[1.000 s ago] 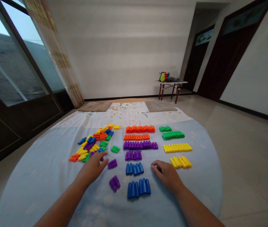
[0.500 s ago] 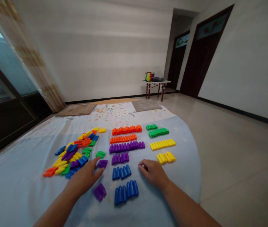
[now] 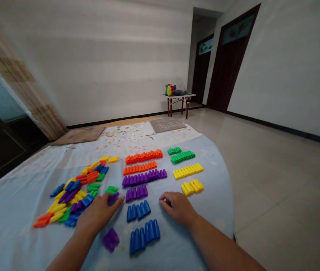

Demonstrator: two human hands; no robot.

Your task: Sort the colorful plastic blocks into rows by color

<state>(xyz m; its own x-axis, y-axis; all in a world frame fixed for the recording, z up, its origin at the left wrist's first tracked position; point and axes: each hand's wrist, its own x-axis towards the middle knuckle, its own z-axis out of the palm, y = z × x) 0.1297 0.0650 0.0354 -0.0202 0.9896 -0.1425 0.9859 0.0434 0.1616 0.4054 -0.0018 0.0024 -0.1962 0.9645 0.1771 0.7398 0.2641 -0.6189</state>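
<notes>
My left hand is over the left part of the cloth, thumb and fingers apart around a small purple plastic piece, which they partly hide. Just beyond its fingertips lie green pieces. Nearer to me is a purple pair. My right hand rests on the cloth with curled fingers, and no piece shows in it. Between the hands stand rows of bullet-shaped pieces: blue, purple and orange. Yellow and green rows lie beyond my right hand.
A mixed heap of coloured pieces spreads left of my left hand. The table with its pale blue cloth has a rounded right edge. Two flat mats lie at its far side. A small table with bags stands by the wall.
The view has turned slightly, shifting things left. My left hand has moved over the small purple piece and covers more of it. My right hand stays curled in about the same place.
</notes>
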